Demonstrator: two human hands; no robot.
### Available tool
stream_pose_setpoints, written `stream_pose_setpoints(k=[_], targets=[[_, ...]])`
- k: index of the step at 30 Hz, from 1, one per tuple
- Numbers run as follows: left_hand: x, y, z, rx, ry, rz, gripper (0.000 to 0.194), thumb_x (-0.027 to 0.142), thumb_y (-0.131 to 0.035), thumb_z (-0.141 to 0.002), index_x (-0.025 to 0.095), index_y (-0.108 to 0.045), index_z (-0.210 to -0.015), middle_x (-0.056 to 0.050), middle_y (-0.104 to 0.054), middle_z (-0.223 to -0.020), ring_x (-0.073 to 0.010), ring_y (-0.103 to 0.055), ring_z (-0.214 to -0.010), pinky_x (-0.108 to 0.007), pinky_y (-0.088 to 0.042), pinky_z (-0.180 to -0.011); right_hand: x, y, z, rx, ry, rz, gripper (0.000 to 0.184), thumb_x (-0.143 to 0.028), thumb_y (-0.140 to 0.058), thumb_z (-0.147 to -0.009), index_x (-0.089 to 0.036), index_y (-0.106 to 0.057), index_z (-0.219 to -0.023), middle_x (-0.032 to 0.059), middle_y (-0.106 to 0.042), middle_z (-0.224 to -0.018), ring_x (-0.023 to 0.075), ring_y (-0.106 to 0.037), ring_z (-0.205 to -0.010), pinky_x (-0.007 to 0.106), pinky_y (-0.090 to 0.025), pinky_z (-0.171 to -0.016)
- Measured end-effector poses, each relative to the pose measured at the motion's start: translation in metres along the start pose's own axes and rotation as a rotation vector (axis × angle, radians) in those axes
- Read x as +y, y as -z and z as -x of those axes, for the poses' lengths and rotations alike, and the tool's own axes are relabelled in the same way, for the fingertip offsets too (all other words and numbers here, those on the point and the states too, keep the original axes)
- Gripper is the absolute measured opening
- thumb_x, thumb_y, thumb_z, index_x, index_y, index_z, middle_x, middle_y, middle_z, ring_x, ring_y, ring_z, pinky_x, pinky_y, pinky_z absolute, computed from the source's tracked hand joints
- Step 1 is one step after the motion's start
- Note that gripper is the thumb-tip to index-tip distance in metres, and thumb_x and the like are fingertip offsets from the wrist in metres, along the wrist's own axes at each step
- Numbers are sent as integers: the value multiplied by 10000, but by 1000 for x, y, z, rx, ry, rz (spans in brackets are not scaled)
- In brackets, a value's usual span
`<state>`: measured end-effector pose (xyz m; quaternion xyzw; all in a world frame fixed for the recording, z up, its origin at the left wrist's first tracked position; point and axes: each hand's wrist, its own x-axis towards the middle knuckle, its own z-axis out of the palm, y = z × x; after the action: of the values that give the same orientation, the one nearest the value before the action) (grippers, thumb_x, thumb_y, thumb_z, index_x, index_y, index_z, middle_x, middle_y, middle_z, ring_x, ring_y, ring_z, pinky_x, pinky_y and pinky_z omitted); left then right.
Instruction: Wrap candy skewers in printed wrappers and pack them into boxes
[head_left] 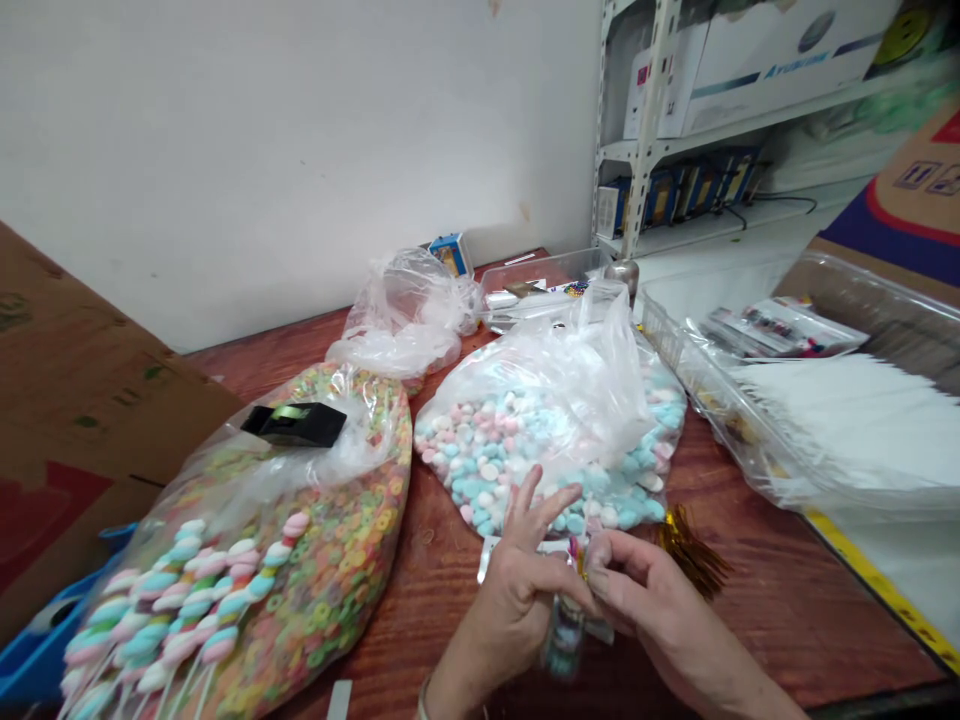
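Observation:
My left hand (514, 590) and my right hand (645, 605) meet low in the view, both gripping a small clear cellophane packet (564, 635). Its contents are blurred, with a bit of bright colour at its neck. Just past my fingertips lies a large clear bag of pastel pink and blue candy pieces (517, 450). A tuft of gold twist ties (690, 555) sits beside my right hand. To the left lies a big bag of colourful cereal rings (345, 570), with twisted marshmallow sticks (172, 620) and a black tape dispenser (292, 424) on it.
The items rest on a reddish wooden table (780, 570). A crumpled plastic bag (405, 310) and a clear tray (540, 275) stand behind them. A clear bin of white sheets (847, 420) is at right, a cardboard box (82, 400) at left, and a metal shelf (637, 130) behind.

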<state>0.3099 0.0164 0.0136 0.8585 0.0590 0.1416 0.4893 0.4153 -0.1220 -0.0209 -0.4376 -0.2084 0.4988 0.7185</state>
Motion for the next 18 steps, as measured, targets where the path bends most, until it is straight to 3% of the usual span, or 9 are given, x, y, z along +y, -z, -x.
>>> stream_pose_setpoints(k=[2,4,5,7,9,11,13,15,18], targets=[[0,-2,6,150,-2,-118,426,64,-415,-847,293,-771,-798,-25,-445,-1454,-299,-210,-1414,-550,-179,-1114,2,1,0,56,20,-56,238,-347,-662,-853,-197,-501,-761,-43,-459,-720,101,-369,-633,206,-326,-570],[0,-6,12,301,55,-149,398,73,-423,-839,273,-766,-839,-94,-593,-1246,-282,-455,-1239,-479,-364,-1005,0,3,0,113,46,-34,192,-338,-667,-849,-210,-531,-807,-24,-517,-783,122,-439,-690,225,-381,-621],[1,-7,14,307,99,-121,362,93,-441,-839,257,-763,-858,-104,-647,-1083,-260,-556,-1079,-428,-431,-913,-3,4,1,136,73,19,173,-333,-664,-851,-215,-542,-818,-20,-527,-792,129,-456,-701,230,-395,-630],[6,-11,16,126,241,88,298,189,-469,-865,218,-753,-948,-86,-668,-836,-208,-608,-764,-343,-475,-708,-12,4,5,148,159,182,145,-321,-633,-869,-219,-549,-810,-23,-514,-768,132,-460,-682,228,-400,-614],[12,-13,14,-84,418,470,387,361,-419,-916,171,-714,-1080,-96,-691,-802,-201,-608,-670,-323,-469,-627,-21,0,9,85,261,398,133,-281,-579,-890,-216,-547,-779,-22,-502,-750,135,-468,-674,233,-401,-620],[18,-14,10,-68,534,860,601,524,-284,-934,125,-653,-1189,-141,-712,-937,-249,-644,-807,-367,-490,-716,-26,-6,13,-38,318,618,161,-213,-534,-890,-211,-524,-729,-21,-497,-722,136,-471,-662,239,-388,-625],[24,-12,6,59,516,1073,770,614,-141,-913,112,-659,-1183,-168,-664,-1163,-316,-584,-1091,-452,-432,-929,-25,-10,14,-116,313,754,178,-169,-526,-869,-207,-492,-698,-21,-500,-710,136,-467,-665,240,-371,-629],[26,-8,5,70,407,1000,884,662,-37,-876,155,-747,-1015,-126,-532,-1386,-349,-393,-1321,-511,-247,-1100,-20,-9,13,-88,249,749,188,-198,-526,-874,-207,-470,-694,-25,-486,-700,134,-449,-658,235,-359,-611],[23,-4,7,38,209,509,840,775,-129,-791,253,-785,-749,-14,-387,-1507,-365,-83,-1444,-563,-16,-1143,-14,-3,11,52,139,600,236,-307,-510,-907,-207,-453,-700,-36,-439,-678,132,-416,-647,237,-361,-607]])
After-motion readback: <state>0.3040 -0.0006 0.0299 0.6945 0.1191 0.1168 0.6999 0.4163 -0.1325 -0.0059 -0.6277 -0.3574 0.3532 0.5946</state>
